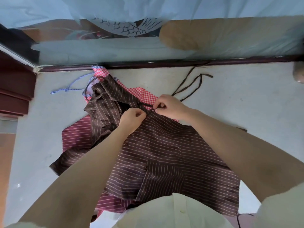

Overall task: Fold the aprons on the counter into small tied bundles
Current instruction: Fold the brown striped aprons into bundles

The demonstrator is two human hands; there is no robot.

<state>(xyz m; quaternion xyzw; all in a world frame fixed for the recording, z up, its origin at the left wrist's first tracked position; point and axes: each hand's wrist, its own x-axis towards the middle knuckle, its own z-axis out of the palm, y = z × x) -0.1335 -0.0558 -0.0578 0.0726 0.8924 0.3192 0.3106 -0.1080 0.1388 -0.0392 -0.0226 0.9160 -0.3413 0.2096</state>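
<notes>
The brown apron [164,158] lies spread on the desk [255,99], over a red striped one [75,135]. At its far edge the left hand [133,119] pinches the cloth and the right hand [168,106] pinches the tie [144,104]. Best to draw that tie clear of the crumpled heap [105,104] beyond before folding, so nothing snags.

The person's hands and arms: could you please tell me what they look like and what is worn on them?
The left hand and right hand are bare, with no gloves, rings or watch visible. Both forearms are uncovered; pale cream sleeves begin near the frame's bottom corners.
</notes>
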